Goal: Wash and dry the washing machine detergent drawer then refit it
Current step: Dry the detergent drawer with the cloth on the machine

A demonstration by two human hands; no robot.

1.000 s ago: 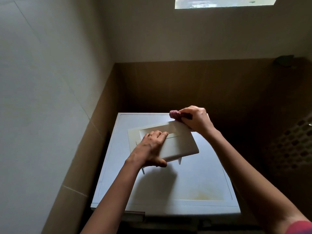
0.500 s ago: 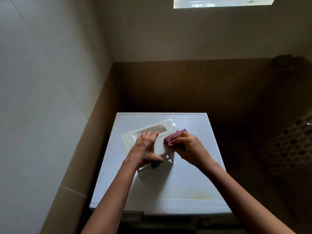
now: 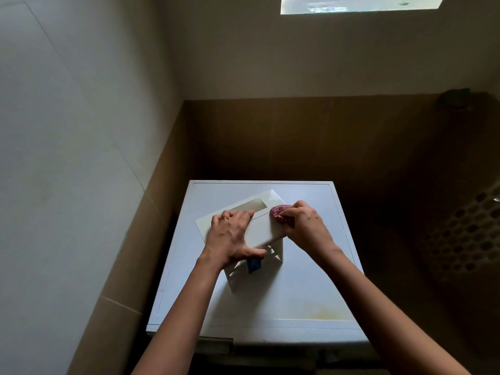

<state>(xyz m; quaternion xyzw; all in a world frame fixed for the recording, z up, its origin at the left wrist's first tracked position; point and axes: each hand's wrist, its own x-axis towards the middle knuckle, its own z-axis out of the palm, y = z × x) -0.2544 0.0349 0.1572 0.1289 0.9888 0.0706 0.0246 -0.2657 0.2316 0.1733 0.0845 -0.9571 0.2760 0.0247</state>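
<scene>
Corner nook, pale walls over brown tile, window strip [image 3: 359,4] at 1 o'clock. On the white washing machine lid [image 3: 297,288] I log the detergent drawer [image 3: 266,230] standing left of centre, front panel uppermost and tilted. I see the left hand [image 3: 232,236] spread over the panel, thumb hooked under its near edge, clamping it. At the panel's 3 o'clock end the right hand [image 3: 303,223] presses a reddish cloth [image 3: 277,212] bunched in curled fingers. A blue insert [image 3: 253,263] shows beneath.
</scene>
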